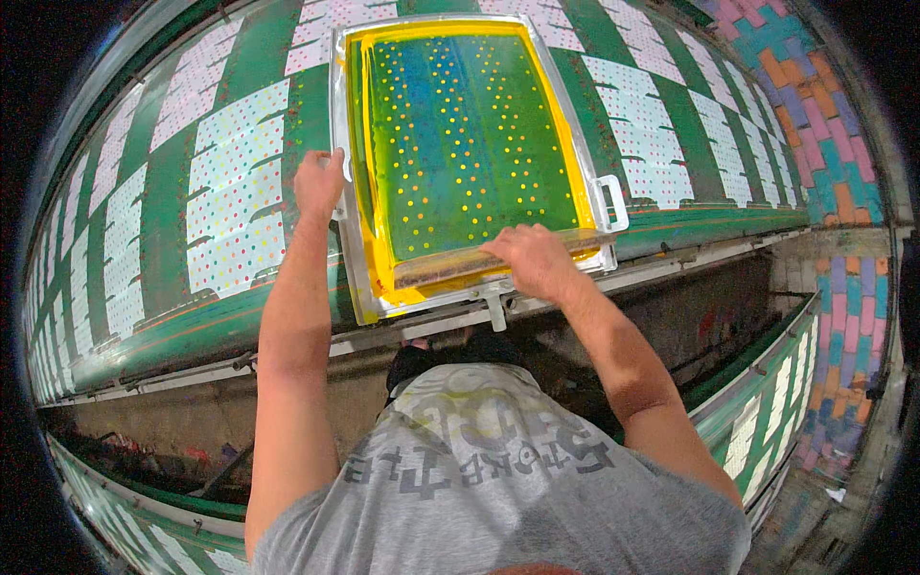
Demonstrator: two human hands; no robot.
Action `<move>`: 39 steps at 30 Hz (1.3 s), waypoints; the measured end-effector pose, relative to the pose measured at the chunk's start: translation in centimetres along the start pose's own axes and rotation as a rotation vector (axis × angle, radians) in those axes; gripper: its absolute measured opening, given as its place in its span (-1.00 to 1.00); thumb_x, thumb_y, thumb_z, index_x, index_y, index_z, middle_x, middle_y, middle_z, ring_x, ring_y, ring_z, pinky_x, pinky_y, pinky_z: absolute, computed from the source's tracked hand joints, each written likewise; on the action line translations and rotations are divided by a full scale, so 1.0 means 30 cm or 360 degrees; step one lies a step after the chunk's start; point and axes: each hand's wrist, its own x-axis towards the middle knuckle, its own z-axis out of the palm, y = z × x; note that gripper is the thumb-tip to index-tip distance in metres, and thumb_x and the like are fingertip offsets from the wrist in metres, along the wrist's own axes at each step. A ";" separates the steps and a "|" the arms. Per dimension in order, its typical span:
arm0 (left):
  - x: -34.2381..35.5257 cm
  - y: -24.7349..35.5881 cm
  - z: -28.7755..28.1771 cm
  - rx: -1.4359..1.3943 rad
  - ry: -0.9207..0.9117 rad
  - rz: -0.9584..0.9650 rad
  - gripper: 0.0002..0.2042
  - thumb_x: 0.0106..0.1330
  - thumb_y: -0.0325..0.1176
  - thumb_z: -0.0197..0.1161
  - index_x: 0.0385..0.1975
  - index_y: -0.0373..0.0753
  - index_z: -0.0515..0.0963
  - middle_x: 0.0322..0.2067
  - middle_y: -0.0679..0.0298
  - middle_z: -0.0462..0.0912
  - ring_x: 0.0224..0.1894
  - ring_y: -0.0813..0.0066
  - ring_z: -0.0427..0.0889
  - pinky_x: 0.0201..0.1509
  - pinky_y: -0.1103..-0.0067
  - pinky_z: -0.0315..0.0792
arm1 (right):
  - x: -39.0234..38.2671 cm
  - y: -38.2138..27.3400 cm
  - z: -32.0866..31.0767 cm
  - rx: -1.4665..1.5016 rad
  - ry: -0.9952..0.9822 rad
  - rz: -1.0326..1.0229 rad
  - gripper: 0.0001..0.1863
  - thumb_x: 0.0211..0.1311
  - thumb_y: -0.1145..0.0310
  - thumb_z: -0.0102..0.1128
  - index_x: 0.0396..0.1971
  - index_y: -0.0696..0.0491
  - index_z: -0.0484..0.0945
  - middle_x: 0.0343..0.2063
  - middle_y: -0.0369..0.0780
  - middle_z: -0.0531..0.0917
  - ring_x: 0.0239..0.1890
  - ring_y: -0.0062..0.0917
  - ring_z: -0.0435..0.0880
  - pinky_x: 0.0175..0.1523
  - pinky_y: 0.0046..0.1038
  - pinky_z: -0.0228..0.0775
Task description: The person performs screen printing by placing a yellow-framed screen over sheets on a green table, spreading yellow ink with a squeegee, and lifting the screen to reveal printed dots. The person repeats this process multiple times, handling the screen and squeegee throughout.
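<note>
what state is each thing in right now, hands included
Left hand: closed on the left handle
Right hand: gripping the squeegee
Squeegee: held across the screen's near end
Screen: lying over the table, smeared yellow along its edges
Right handle: not held
Sheets: dotted, laid flat in rows
Table: partly covered by sheets

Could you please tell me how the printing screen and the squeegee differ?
Shape: the printing screen is a broad, framed rectangle, while the squeegee is a narrow bar.
Colour: the printing screen looks mainly green with yellow dots, while the squeegee is brownish.
Hold: the left hand holds the printing screen's left side, while the right hand grips the squeegee.
Both are in hand.
</note>
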 end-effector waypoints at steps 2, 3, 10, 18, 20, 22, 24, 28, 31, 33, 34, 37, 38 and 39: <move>0.005 -0.009 0.005 0.0016 -0.0004 0.0001 -0.45 0.41 0.15 0.39 0.09 -0.24 0.75 0.08 -0.15 0.80 0.19 -0.19 0.74 0.31 0.11 0.55 | -0.038 -0.012 0.026 -0.0006 0.0023 -0.0039 -0.47 0.12 0.56 0.33 0.15 -0.05 0.72 0.01 -0.19 0.76 0.11 -0.16 0.71 0.20 -0.05 0.53; 0.011 -0.013 0.008 0.0017 0.0008 0.0011 -0.45 0.40 0.15 0.39 0.09 -0.24 0.75 0.08 -0.15 0.80 0.19 -0.19 0.74 0.31 0.11 0.55 | -0.052 -0.012 0.038 0.0020 0.0038 -0.0075 -0.48 0.13 0.56 0.33 0.15 -0.03 0.71 0.03 -0.16 0.75 0.13 -0.14 0.70 0.21 -0.05 0.53; 0.024 -0.031 0.028 0.0198 0.0059 0.0000 -0.44 0.36 0.16 0.42 0.11 -0.19 0.75 0.08 -0.13 0.80 0.18 -0.17 0.74 0.31 0.12 0.57 | -0.156 0.018 0.079 0.0105 0.0054 -0.0256 -0.37 0.06 0.51 0.44 0.23 -0.01 0.63 0.22 -0.04 0.66 0.33 -0.04 0.58 0.43 -0.03 0.46; -0.005 0.052 0.020 0.0458 0.0110 -0.0102 -0.44 0.37 0.21 0.40 0.04 -0.19 0.77 0.09 -0.08 0.80 0.19 -0.14 0.74 0.31 0.11 0.55 | -0.353 0.266 0.033 0.0692 0.0423 -0.0407 -0.40 0.11 0.53 0.34 0.25 0.05 0.63 0.27 -0.04 0.63 0.36 -0.04 0.58 0.49 0.02 0.40; -0.013 0.080 0.025 0.0536 0.0111 -0.0148 -0.43 0.37 0.22 0.39 0.04 -0.20 0.77 0.10 -0.07 0.80 0.20 -0.13 0.74 0.31 0.10 0.55 | -0.388 0.380 0.028 0.0598 0.0722 -0.0257 -0.40 0.10 0.55 0.35 0.24 0.06 0.64 0.27 -0.04 0.63 0.39 -0.03 0.55 0.51 0.02 0.38; -0.013 0.104 0.027 0.0691 0.0128 -0.0236 -0.39 0.37 0.25 0.36 0.07 -0.22 0.76 0.11 -0.08 0.80 0.20 -0.14 0.74 0.31 0.08 0.55 | -0.409 0.482 0.020 0.0549 0.0941 -0.0034 -0.39 0.09 0.57 0.37 0.25 0.08 0.64 0.27 -0.03 0.63 0.40 -0.02 0.53 0.51 0.01 0.36; -0.008 0.122 0.030 0.0678 0.0085 -0.0286 -0.37 0.36 0.27 0.35 0.10 -0.22 0.75 0.11 -0.09 0.80 0.18 -0.15 0.75 0.31 0.08 0.56 | -0.418 0.577 0.017 0.0558 0.1070 0.0257 -0.36 0.08 0.59 0.39 0.27 0.09 0.63 0.27 -0.02 0.63 0.40 -0.02 0.53 0.51 0.00 0.36; -0.008 0.134 0.035 0.0720 0.0135 -0.0328 -0.33 0.36 0.31 0.34 0.10 -0.23 0.76 0.06 -0.12 0.82 0.15 -0.16 0.77 0.30 0.08 0.57 | -0.388 0.701 0.056 0.0548 0.1135 0.0693 -0.36 0.13 0.57 0.45 0.30 0.10 0.62 0.25 0.00 0.64 0.32 0.00 0.60 0.49 -0.04 0.39; -0.002 0.126 0.034 0.0680 0.0117 -0.0304 -0.35 0.37 0.29 0.35 0.05 -0.27 0.79 0.00 -0.17 0.82 0.14 -0.17 0.78 0.28 0.10 0.57 | -0.361 0.755 0.084 0.1195 0.0903 0.0904 -0.37 0.17 0.55 0.45 0.31 0.12 0.60 0.23 0.01 0.65 0.32 -0.05 0.61 0.50 -0.10 0.39; 0.010 0.112 0.022 0.0541 0.0096 -0.0204 -0.35 0.38 0.27 0.37 0.02 -0.31 0.80 -0.04 -0.20 0.82 0.12 -0.17 0.78 0.27 0.13 0.57 | -0.328 0.769 0.098 0.1473 0.0825 0.1010 -0.39 0.20 0.55 0.42 0.31 0.14 0.62 0.23 0.00 0.67 0.25 -0.18 0.69 0.44 -0.22 0.46; 0.011 0.103 0.023 0.0504 0.0095 -0.0185 -0.35 0.38 0.27 0.38 0.00 -0.33 0.81 -0.05 -0.22 0.82 0.11 -0.17 0.79 0.27 0.14 0.57 | -0.326 0.770 0.098 0.1472 0.0754 0.1058 -0.40 0.21 0.55 0.42 0.31 0.14 0.63 0.24 -0.01 0.67 0.24 -0.21 0.71 0.42 -0.25 0.48; 0.021 0.070 0.019 0.0387 0.0080 -0.0168 -0.35 0.40 0.23 0.39 0.01 -0.38 0.80 -0.07 -0.23 0.82 0.08 -0.17 0.79 0.25 0.17 0.57 | -0.307 0.770 0.079 0.1527 0.0719 0.1106 -0.44 0.23 0.55 0.41 0.28 0.14 0.67 0.25 -0.07 0.69 0.24 -0.31 0.73 0.38 -0.29 0.52; 0.023 0.058 0.023 0.0356 0.0080 -0.0167 -0.36 0.41 0.20 0.39 0.01 -0.40 0.79 -0.07 -0.23 0.82 0.05 -0.16 0.79 0.24 0.17 0.57 | -0.297 0.771 0.070 0.1577 0.0722 0.1108 -0.45 0.23 0.55 0.41 0.28 0.13 0.67 0.24 -0.07 0.70 0.25 -0.32 0.72 0.38 -0.29 0.52; 0.024 0.045 0.026 0.0322 0.0097 -0.0167 -0.38 0.42 0.19 0.40 0.00 -0.40 0.79 -0.08 -0.22 0.83 0.04 -0.14 0.79 0.24 0.18 0.57 | -0.289 0.770 0.059 0.1714 0.0698 0.1203 -0.45 0.23 0.55 0.41 0.27 0.13 0.68 0.24 -0.08 0.70 0.26 -0.33 0.72 0.38 -0.29 0.53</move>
